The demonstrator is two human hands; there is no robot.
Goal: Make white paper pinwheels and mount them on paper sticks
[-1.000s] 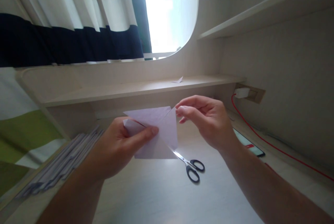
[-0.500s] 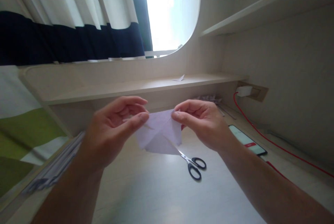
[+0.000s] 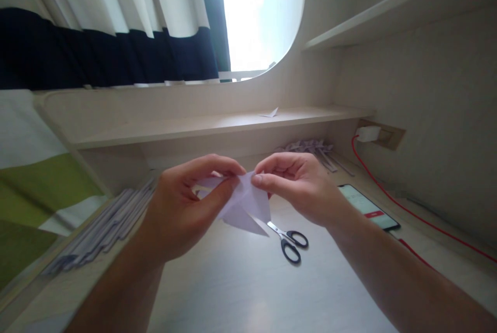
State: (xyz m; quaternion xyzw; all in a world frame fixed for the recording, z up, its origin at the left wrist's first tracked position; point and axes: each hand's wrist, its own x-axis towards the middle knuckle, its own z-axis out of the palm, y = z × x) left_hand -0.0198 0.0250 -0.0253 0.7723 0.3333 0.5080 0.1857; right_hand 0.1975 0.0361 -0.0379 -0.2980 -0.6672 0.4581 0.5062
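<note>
Both hands hold a folded sheet of white paper (image 3: 248, 208) in the air above a pale desk (image 3: 240, 281). My left hand (image 3: 186, 208) pinches its left part between thumb and fingers. My right hand (image 3: 298, 188) pinches the upper right corner, fingertips almost meeting those of the left hand. The paper hangs down in pointed flaps. Black-handled scissors (image 3: 289, 242) lie on the desk just below and right of the paper.
A phone (image 3: 367, 207) with a lit screen lies at the right, a red cable (image 3: 407, 208) running to a wall charger (image 3: 367, 133). Paper stacks (image 3: 101, 232) lie at the left, folded paper pieces (image 3: 310, 146) at the back, a small scrap (image 3: 271, 113) on the shelf.
My hands have come closer together and the paper has collapsed from a wide flat shape into a narrower folded one. The view has shifted slightly.
</note>
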